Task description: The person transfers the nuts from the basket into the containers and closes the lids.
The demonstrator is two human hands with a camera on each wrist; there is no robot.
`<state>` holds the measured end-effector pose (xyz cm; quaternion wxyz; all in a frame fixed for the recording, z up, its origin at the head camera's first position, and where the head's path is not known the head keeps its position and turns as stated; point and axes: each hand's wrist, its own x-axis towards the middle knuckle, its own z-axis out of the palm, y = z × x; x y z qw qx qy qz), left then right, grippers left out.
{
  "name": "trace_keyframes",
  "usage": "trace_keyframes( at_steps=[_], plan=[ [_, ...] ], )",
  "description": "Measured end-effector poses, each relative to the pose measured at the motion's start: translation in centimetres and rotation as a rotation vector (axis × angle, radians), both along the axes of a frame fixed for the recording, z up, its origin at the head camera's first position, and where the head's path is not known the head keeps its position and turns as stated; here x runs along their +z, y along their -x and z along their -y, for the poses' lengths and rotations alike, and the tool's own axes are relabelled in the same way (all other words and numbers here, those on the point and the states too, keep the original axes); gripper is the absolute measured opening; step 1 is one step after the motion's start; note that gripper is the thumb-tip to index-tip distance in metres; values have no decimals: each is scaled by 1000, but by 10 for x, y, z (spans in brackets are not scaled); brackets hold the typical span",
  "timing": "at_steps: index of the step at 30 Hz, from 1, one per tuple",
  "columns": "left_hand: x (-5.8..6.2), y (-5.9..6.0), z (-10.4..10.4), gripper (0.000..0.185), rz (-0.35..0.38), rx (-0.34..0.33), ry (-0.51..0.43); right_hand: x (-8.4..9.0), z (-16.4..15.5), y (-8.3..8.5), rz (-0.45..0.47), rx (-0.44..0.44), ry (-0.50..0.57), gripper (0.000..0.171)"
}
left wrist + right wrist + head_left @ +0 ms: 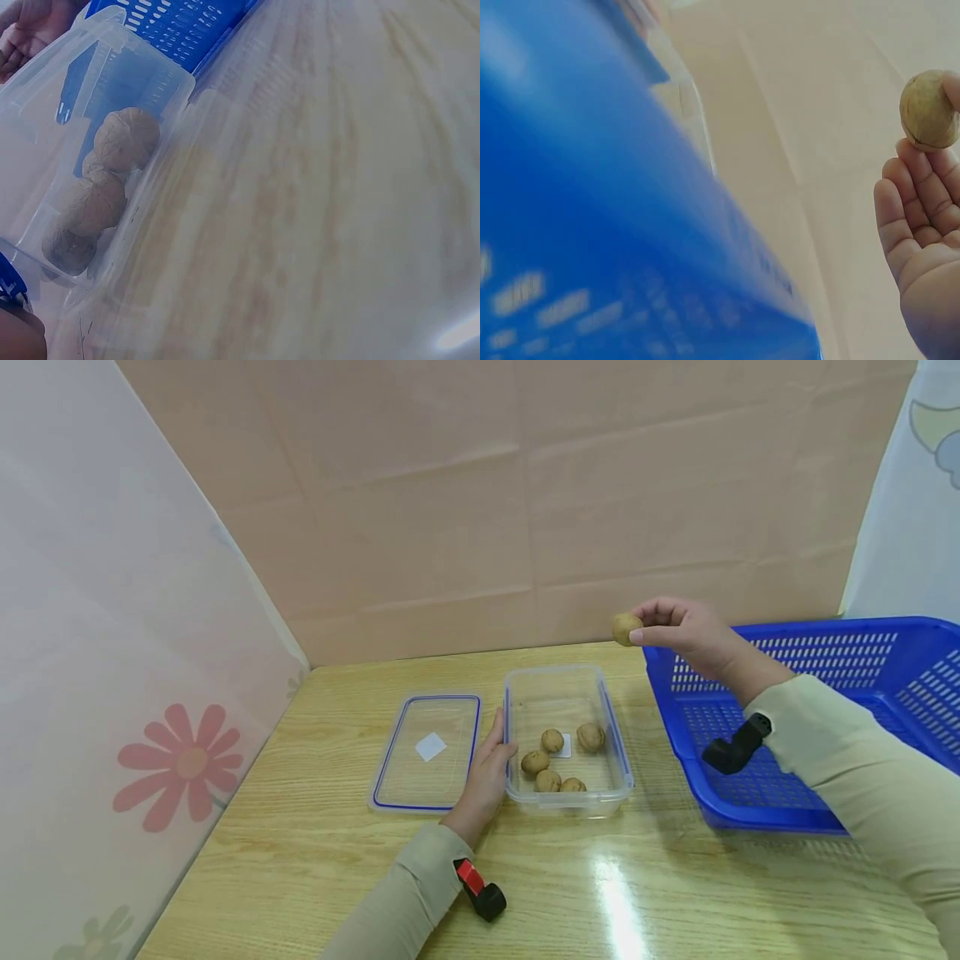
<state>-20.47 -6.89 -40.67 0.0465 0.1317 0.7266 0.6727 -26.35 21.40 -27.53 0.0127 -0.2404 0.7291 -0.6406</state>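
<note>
Head view: we see the right hand (690,631) pinching a walnut (626,628), raised above the counter (315,852); left hand (486,774) lies flat, fingers relaxed, against the clear container (618,768).

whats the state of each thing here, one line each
clear container: open, lid off, five walnuts inside
lid: flat on the table, left of the container
walnut: pinched in the air, above the table
right hand: pinches the walnut
left hand: rests against the container's left wall
blue basket: upright on the table, right of the container
</note>
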Motion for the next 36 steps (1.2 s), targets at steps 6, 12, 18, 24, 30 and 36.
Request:
trace_keyframes(
  at_steps=[6, 12, 18, 24, 30, 36],
  plan=[
    [1, 0, 0, 57, 6, 2, -1, 3, 16, -1, 11, 52, -9, 22],
    [2, 0, -1, 57, 11, 0, -2, 7, 31, -4, 18, 66, -74, 20],
    [1, 2, -2, 57, 3, -1, 3, 6, 45, -3, 50, 71, -86, 16],
    [2, 4, -4, 58, 4, 2, 0, 0, 54, 0, 80, 75, -78, 11],
    [0, 3, -4, 58, 11, -2, -8, -7, 57, 1, 104, 73, -90, 11],
    [2, 2, -5, 58, 21, -9, -4, -11, 59, 0, 123, 62, -113, 13]
  ],
)
